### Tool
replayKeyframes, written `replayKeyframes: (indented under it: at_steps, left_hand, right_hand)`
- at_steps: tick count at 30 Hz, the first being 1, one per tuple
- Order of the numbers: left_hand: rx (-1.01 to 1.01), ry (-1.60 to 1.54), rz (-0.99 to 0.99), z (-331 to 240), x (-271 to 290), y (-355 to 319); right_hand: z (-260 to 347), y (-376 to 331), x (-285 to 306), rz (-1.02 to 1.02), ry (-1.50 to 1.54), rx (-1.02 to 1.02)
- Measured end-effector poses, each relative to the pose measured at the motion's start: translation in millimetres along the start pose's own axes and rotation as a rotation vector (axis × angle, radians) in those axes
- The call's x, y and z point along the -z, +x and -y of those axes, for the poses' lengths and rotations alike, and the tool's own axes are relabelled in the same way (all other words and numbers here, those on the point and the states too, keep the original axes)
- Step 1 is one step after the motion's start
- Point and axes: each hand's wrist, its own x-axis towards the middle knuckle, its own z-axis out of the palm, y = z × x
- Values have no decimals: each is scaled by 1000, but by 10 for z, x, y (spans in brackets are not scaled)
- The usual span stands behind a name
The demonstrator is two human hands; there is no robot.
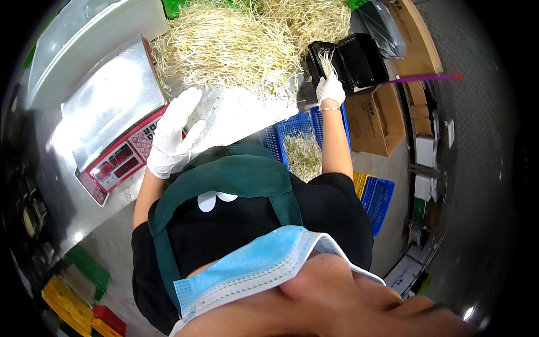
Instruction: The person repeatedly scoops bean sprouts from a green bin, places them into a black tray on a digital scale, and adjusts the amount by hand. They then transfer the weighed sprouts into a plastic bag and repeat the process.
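Nearest: light-blue pleated face mask (247, 264), then dark green fabric apron (230, 178) over black short-sleeved shirt (331, 219); these block the lower middle of the view and part of the desk's near edge. Left hand (173, 135), white-gloved, fingers extended and thumb apart, nothing seen in it, just beside red-framed electronic scale (126, 154) with wide silver pan, covering a bit of its right end. Shiny bare-metal desk (247, 112) under it all. Below the desk edge, blue perforated plastic basket (272, 140) holding loose pale sprouts (303, 154); right forearm partly blocks it. Right hand (330, 91), white-gloved, fingers drawn in, at the near edge of black hinged plastic box (359, 62), lid open to the right; small bunch of pale sprouts (325, 59) shows in the box right above the fingers, can't tell whether gripped or only touched. Big heap of long whitish-yellow sprouts (230, 45) spreads over the desk's far part, between scale and box. Left of heap, whitish translucent plastic tub (101, 39) behind scale. On the right, open brown cardboard carton (370, 121) below the box; thin purple stick (424, 77) juts right; clear-wrapped dark stack (384, 28) beyond the box
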Motion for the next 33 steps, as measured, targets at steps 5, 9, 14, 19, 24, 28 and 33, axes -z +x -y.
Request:
replayKeyframes:
  at_steps: [5, 9, 14, 19, 24, 28, 33]
  left_hand:
    - [218, -270, -56, 115, -91, 248]
    - [340, -797, -95, -67, -423, 731]
    - [587, -1239, -440, -183, -540, 803]
    - [534, -1183, -940, 167, 467, -290]
    - [535, -1020, -1091, 331, 793, -707]
    - [609, -1061, -1127, 444, 859, -780]
    - [639, -1119, -1167, 655, 961, -1006]
  right_hand:
    - [-169, -250, 57, -337, 355, 334]
    - [256, -501, 531, -128, 237, 875]
    - [778, -381, 811, 35, 789, 1414]
    - [1314, 130, 380, 95, 799, 1001]
    - [2488, -417, 220, -203, 248, 1244]
    - [3306, -155, 323, 15, -39, 1171]
    - [3674, 394, -43, 294, -29, 1065]
